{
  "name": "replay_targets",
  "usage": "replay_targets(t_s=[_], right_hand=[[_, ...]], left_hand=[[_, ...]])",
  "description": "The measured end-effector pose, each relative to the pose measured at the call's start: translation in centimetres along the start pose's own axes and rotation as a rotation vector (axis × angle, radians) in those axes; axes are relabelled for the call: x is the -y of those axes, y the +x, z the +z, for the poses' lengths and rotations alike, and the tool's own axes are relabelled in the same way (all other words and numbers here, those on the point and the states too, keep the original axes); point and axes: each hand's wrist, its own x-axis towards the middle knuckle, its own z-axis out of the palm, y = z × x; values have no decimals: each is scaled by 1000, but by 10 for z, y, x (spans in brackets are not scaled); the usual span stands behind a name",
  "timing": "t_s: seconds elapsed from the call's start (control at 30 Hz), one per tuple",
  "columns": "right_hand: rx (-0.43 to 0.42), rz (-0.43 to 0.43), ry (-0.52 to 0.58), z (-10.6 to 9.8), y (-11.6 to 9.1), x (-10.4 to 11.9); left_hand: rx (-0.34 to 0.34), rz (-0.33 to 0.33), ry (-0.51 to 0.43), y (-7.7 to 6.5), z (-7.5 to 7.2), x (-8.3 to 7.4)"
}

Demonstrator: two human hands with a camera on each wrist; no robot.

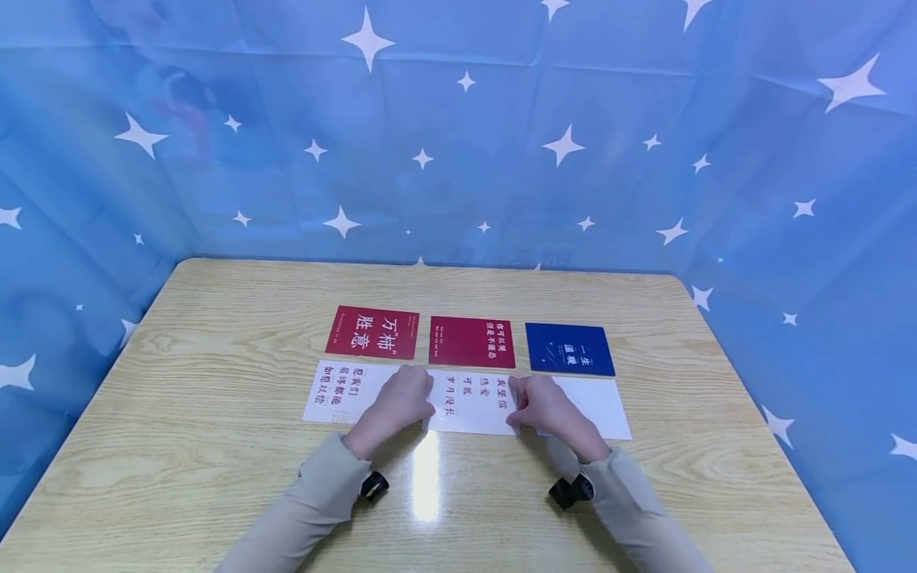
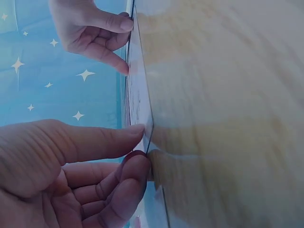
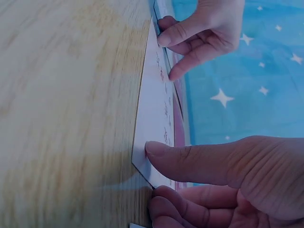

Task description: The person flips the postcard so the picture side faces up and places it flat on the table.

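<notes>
A white card with dark red vertical characters (image 1: 469,402) lies in the middle of the front row. My left hand (image 1: 397,402) pinches its left end, and my right hand (image 1: 552,406) pinches the right end. Both wrist views show a thumb on the card's face (image 3: 154,104) with curled fingers at its edge. To the left sits another white card with characters (image 1: 340,390), partly covered by the left hand. Beyond the right hand, a third white card (image 1: 598,406) shows a plain visible part.
Behind the white row lie a red card with large white characters (image 1: 372,333), a darker red card (image 1: 469,342) and a blue card (image 1: 571,348). All rest on a wooden table (image 1: 215,382). A blue curtain with white stars (image 1: 458,159) hangs behind it.
</notes>
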Motion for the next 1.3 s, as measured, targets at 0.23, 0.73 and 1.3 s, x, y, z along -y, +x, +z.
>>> replay_targets(t_s=[0.23,0.73,1.3], right_hand=[[-4,15,48,0,-2,-4],[-199,-7,143,-37,-24,-47],[-308,92,176,-60,-43,-89]], left_hand=[[-14,2,29,1,-1,1],[-23,34,-188,24,3,-37],[-1,62,-141,65,54,-84]])
